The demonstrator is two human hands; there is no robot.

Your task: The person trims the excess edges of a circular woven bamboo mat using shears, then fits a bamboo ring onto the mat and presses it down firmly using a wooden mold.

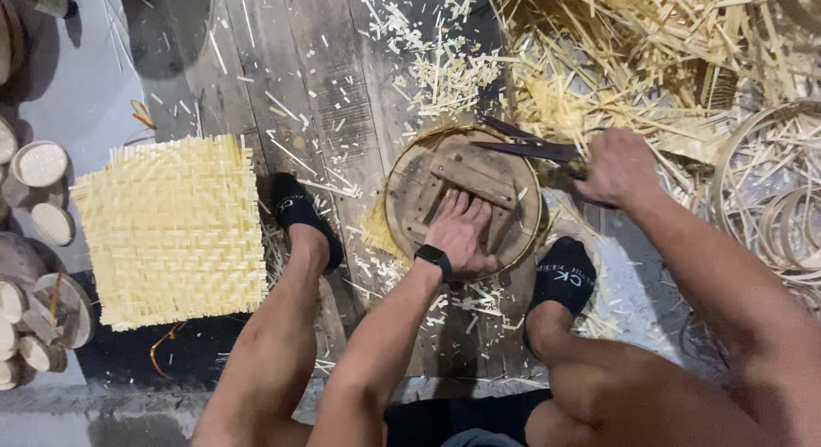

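**Ana:** Down on the dark wooden planks [282, 62], between two black-socked feet, sits the round wooden mould [462, 203], a disc with slats nailed across its top.

**Ben:** And the left hand [462, 235] is flat on it, palm down, fingers spread over the slats, gripping nothing, just pressing. Black smartwatch [434, 259] on that wrist.

**Ana:** Right hand [617, 169] is at the mould's upper right edge, fist closed around a handle. It's a dark long-bladed knife [526, 149], the blade reaching left across the rim.

**Ben:** Something pale yellow pokes out from under the mould on its left side, looks like woven bamboo, though most of it is hidden.

**Ana:** Well to the left lies a square woven bamboo mat [171, 229], flat, ragged strip ends all round, just beside the left foot [304, 216].

**Ben:** Right foot [560, 280] is tucked just below the mould's lower right edge.

**Ana:** Bamboo offcuts [445, 71] are scattered over the planks above, and a thick heap of strips [633, 53] piles up top right.

**Ben:** Coiled bamboo hoops [782, 216] at the far right, small round woven lids [38, 163] stacked along the left edge.
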